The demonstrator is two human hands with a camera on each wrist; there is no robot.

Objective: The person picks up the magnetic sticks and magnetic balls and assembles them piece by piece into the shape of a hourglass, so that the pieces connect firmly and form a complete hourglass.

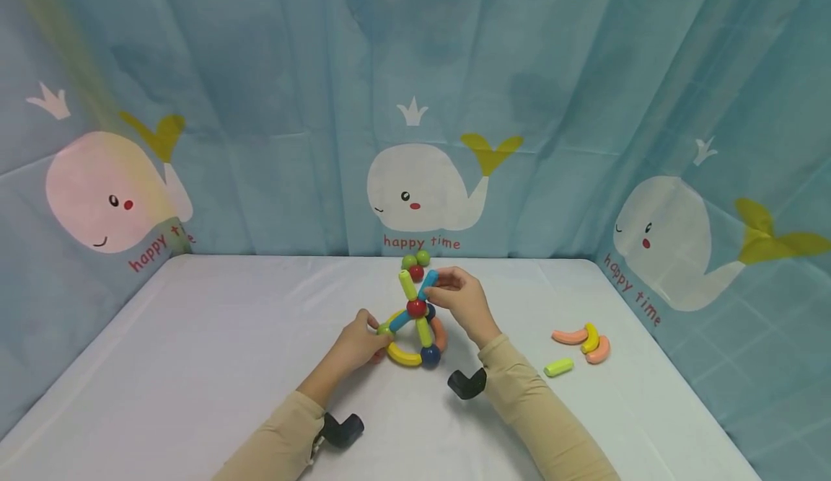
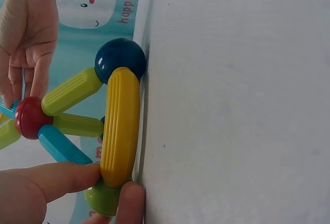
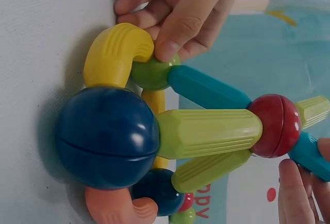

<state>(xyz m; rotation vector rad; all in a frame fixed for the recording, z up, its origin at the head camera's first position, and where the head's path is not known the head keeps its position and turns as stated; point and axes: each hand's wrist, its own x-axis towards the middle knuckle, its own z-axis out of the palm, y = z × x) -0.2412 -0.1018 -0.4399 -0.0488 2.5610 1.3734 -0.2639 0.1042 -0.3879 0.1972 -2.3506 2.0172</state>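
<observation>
On the white table stands a built frame of balls and rods. Its ring joins yellow curved rods (image 2: 121,126), an orange curved rod (image 1: 441,334), navy balls (image 3: 108,137) and a green ball (image 3: 150,74). Straight rods slope up from the ring to a red ball (image 1: 417,308). Above that ball, a light green rod (image 1: 407,285) and a blue rod (image 1: 428,283) spread in a V. Low on the left, my left hand (image 1: 355,340) pinches the green ball between thumb and fingers. My right hand (image 1: 464,301) grips the upper blue rod.
Behind the frame, two green balls (image 1: 423,257) and a red ball (image 1: 416,273) lie near the table's far edge. At right are orange curved rods (image 1: 569,337), a yellow one (image 1: 591,338) and a straight green rod (image 1: 559,367). A whale-print curtain (image 1: 279,178) surrounds the table.
</observation>
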